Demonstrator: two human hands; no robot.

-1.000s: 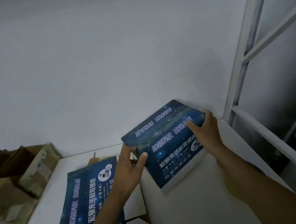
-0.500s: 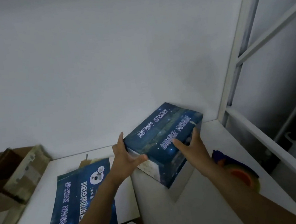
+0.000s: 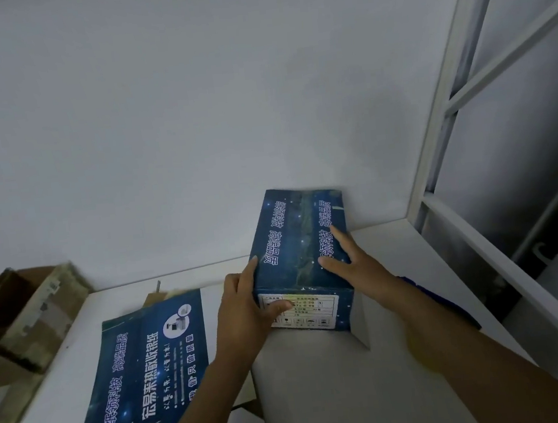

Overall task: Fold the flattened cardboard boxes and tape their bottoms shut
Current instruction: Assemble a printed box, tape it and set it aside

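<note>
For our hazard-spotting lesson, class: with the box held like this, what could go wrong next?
1. The right hand only presses flat on top of the blue printed cardboard box. Whether the top seam is taped is unclear. If it is not, lifting that hand might let the flaps spring open.
2. The left hand grips just the near left corner, so the box could skew or slide along the white wall.

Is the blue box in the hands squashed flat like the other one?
No, the blue box stands folded up with sides, gripped by the left hand and pressed by the right hand.
</note>
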